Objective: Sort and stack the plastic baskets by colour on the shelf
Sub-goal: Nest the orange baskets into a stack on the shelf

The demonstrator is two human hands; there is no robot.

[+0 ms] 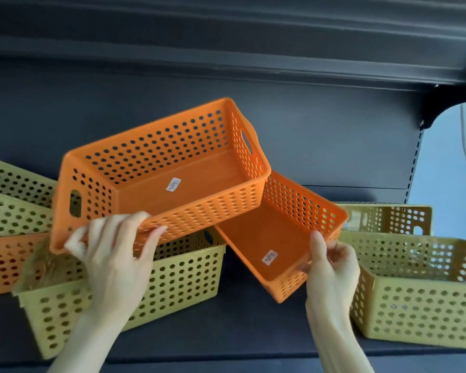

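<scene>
My left hand [113, 251] grips the near rim of a large orange basket [189, 173], held tilted in the air above a yellow basket [180, 275] on the dark shelf [226, 329]. My right hand [331, 267] pinches the near rim of a second orange basket [277, 238], which tilts with its far end tucked under the first. A third orange basket [3, 262] lies at the left edge. More yellow baskets sit at the far left [14, 200] and at the right [420, 294], with another one behind [393, 219].
The shelf's dark back panel [320, 135] rises behind the baskets, and an upper shelf [280, 49] overhangs. A perforated upright [414, 162] marks the right end. Bare shelf surface shows between the middle and right yellow baskets.
</scene>
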